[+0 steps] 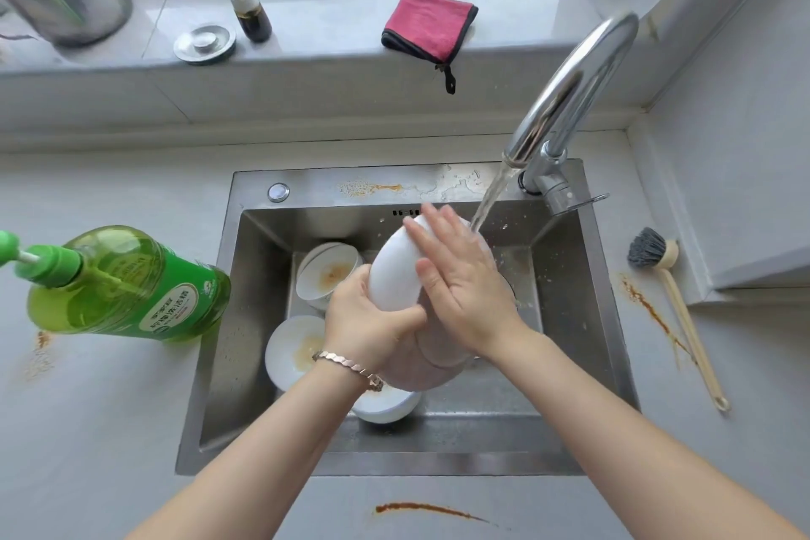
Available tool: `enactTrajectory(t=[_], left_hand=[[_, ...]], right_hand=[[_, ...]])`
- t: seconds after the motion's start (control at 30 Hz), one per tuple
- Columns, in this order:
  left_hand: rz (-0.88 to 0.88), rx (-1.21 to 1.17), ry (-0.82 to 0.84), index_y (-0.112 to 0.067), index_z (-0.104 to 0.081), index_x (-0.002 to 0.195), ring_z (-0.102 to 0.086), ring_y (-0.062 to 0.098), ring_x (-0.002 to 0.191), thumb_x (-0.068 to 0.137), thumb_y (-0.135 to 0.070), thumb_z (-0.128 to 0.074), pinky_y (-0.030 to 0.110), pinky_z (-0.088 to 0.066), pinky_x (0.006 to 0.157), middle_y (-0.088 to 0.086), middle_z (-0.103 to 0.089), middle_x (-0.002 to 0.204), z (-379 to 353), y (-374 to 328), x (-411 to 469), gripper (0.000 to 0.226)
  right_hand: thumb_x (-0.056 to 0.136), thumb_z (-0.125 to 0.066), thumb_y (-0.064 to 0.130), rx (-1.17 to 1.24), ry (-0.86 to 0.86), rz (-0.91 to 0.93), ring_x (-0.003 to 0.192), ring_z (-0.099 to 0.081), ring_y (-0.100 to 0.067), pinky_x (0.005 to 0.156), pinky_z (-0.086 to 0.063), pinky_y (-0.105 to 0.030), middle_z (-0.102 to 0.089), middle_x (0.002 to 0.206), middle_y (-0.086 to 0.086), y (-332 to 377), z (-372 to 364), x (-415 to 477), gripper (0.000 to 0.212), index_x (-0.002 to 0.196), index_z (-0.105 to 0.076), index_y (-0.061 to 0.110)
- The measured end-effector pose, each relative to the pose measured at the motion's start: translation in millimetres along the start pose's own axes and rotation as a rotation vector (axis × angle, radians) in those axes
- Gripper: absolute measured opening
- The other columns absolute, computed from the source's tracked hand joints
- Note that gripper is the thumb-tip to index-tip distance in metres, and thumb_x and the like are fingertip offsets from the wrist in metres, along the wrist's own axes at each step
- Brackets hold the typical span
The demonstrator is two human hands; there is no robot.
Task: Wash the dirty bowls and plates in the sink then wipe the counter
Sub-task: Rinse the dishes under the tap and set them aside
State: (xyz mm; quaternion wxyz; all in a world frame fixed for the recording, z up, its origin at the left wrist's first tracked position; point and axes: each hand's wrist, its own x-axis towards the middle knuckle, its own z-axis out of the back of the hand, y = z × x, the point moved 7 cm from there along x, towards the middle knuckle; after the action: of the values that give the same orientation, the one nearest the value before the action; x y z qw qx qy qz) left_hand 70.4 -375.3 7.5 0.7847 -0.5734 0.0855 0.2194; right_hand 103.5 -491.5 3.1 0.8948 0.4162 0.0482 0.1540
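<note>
Rinsing white ceramic bowl (394, 272), tilted on side above steel sink (258, 267) so tap stream (491, 197) reaches outer wall; left hand (368, 320) grips rim, thumb curled over; right hand (464, 289), fingers straight, presses flat outside; stained white bowls (328, 272) wait below

four bowls (394, 272) (326, 276) (291, 346) (385, 406); two bottles (131, 285) (247, 7); one cloth (431, 22); one brush (648, 249); one faucet (570, 92)

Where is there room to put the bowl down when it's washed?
The windowsill between the spray bottle and the red cloth is bare. So is the counter in front of the soap bottle, left of the sink. The sink's left side is crowded with dirty bowls, and the right counter by the brush is narrow and stained.
</note>
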Motion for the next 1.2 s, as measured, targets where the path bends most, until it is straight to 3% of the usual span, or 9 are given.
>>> enactTrajectory(t=[0.1, 0.23, 0.4, 0.53, 0.67, 0.77, 0.87, 1.07, 1.2], left_hand=[[-0.016, 0.027, 0.014, -0.020, -0.052, 0.069, -0.054, -0.004, 0.053, 0.062, 0.002, -0.077, 0.005, -0.039, 0.048, -0.010, -0.059, 0.066, -0.9, 0.9, -0.5, 0.034], [-0.032, -0.008, 0.061, -0.020, -0.053, 0.069, -0.053, -0.011, 0.048, 0.057, -0.007, -0.083, 0.005, -0.039, 0.048, -0.011, -0.059, 0.064, -7.5, -3.0, 0.8, 0.035], [0.050, -0.119, 0.060, -0.021, -0.057, 0.074, -0.057, -0.001, 0.057, 0.044, -0.011, -0.071, 0.012, -0.046, 0.052, -0.007, -0.063, 0.070, -12.1, 2.7, 11.0, 0.034], [0.140, -0.281, 0.089, -0.015, -0.061, 0.088, -0.063, 0.017, 0.071, 0.041, -0.013, -0.074, 0.028, -0.054, 0.062, 0.004, -0.068, 0.085, -28.5, 5.0, 26.2, 0.049], [0.239, -0.244, 0.221, -0.012, -0.060, 0.091, -0.059, 0.018, 0.067, 0.055, -0.015, -0.076, 0.019, -0.047, 0.048, 0.007, -0.065, 0.086, -55.7, 0.9, 36.8, 0.040], [0.319, -0.152, 0.354, -0.009, -0.058, 0.100, -0.064, 0.024, 0.079, 0.061, -0.020, -0.079, 0.036, -0.055, 0.064, 0.012, -0.067, 0.101, -68.2, 5.8, 36.0, 0.045], [0.360, -0.140, 0.405, -0.007, -0.056, 0.114, -0.066, 0.019, 0.078, 0.075, -0.020, -0.075, 0.031, -0.058, 0.054, 0.010, -0.066, 0.109, -68.3, 12.0, 31.6, 0.045], [0.359, -0.134, 0.282, -0.012, -0.055, 0.112, -0.065, 0.022, 0.081, 0.084, -0.033, -0.065, 0.039, -0.058, 0.067, 0.013, -0.065, 0.112, -33.2, 30.7, 31.1, 0.036], [0.397, -0.195, 0.166, -0.015, -0.054, 0.115, -0.067, 0.020, 0.084, 0.086, -0.039, -0.061, 0.028, -0.056, 0.052, 0.009, -0.066, 0.109, -1.1, 44.0, 30.6, 0.039]], right_hand=[[0.089, -0.017, 0.048, -0.030, 0.035, -0.084, 0.144, 0.000, -0.007, 0.118, 0.000, -0.039, -0.013, 0.155, 0.008, -5.9, 1.3, 4.0, 0.060, 0.146, -0.022, 0.028], [0.086, -0.014, 0.050, -0.092, 0.088, 0.097, 0.140, -0.001, -0.001, 0.112, 0.010, -0.027, -0.017, 0.152, 0.014, 11.9, -0.2, -0.7, 0.060, 0.142, -0.031, 0.034], [0.080, -0.049, 0.059, 0.370, 0.062, -0.402, 0.135, -0.029, -0.007, 0.113, -0.023, -0.029, -0.031, 0.147, 0.005, -70.5, 28.1, -7.1, 0.071, 0.143, -0.028, 0.032], [0.085, -0.061, 0.026, 0.827, -0.016, -0.708, 0.089, -0.064, -0.011, 0.066, -0.055, -0.021, -0.063, 0.116, -0.006, -114.6, 30.6, -46.2, 0.036, 0.119, -0.051, 0.017], [0.070, -0.066, 0.034, 0.959, -0.153, -0.827, 0.087, -0.063, -0.018, 0.052, -0.053, -0.022, -0.066, 0.106, -0.005, -136.6, 45.1, -66.2, 0.064, 0.126, -0.050, 0.008], [0.058, -0.075, 0.037, 0.979, -0.240, -0.826, 0.083, -0.065, -0.018, 0.052, -0.054, -0.023, -0.068, 0.101, -0.003, -142.5, 62.6, -72.6, 0.073, 0.123, -0.051, 0.012], [0.040, -0.089, 0.041, 0.945, -0.243, -0.785, 0.079, -0.068, -0.013, 0.057, -0.054, -0.025, -0.070, 0.097, 0.000, -139.3, 75.1, -72.5, 0.077, 0.107, -0.053, 0.024], [0.054, -0.077, 0.029, 0.821, -0.201, -0.668, 0.100, -0.061, -0.024, 0.080, -0.052, -0.039, -0.062, 0.112, -0.007, -108.9, 68.4, -49.5, 0.052, 0.099, -0.050, 0.026], [0.065, -0.081, 0.015, 0.767, -0.146, -0.606, 0.095, -0.062, -0.021, 0.081, -0.053, -0.036, -0.064, 0.102, -0.003, -89.2, 45.3, -26.8, 0.044, 0.096, -0.051, 0.025]])
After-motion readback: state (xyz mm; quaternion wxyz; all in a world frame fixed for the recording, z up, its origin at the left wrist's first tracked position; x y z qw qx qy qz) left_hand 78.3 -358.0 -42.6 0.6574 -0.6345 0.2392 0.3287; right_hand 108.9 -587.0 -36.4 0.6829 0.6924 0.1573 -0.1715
